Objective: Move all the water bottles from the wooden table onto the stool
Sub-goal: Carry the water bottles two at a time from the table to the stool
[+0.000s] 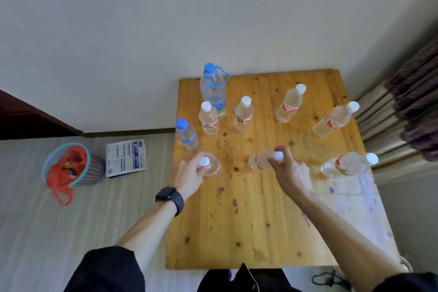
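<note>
Our dark sleeves [106, 270] sat closest to the lens. Both bare forearms reached out over the near edge of the wooden table [237, 232], with a black wristwatch [170, 198] on the left wrist.

Our left hand [189, 173] was curled round the neck of the near-left bottle [213, 167], close to the table's left edge. Our right hand [289, 173] was clamped the same way on the near-middle bottle [259, 162]. Both bottles stood roughly upright, white caps toward us, so each hand came onto its bottle from above and behind. We could not tell whether either base had left the wood.

Seven bottles waited untouched on the table. A large blue-capped bottle [213, 89] with a carry loop stood at the far left corner, and a small blue-capped bottle [187, 134] on the left edge, just beyond our left hand. Four more white-capped bottles [208, 117] [244, 112] [290, 104] [334, 121] stood farther back. A right-edge bottle [348, 163] stood nearest our right hand.

Off the table's left side, on the floor, lay a plastic basket [94, 168] holding a red bag and a printed packet [125, 156]. A curtain [414, 102] hung past the right side.

No stool was in view, so we judged the carry would begin with lifting straight up along each bottle's axis, then turning away from the table.
</note>
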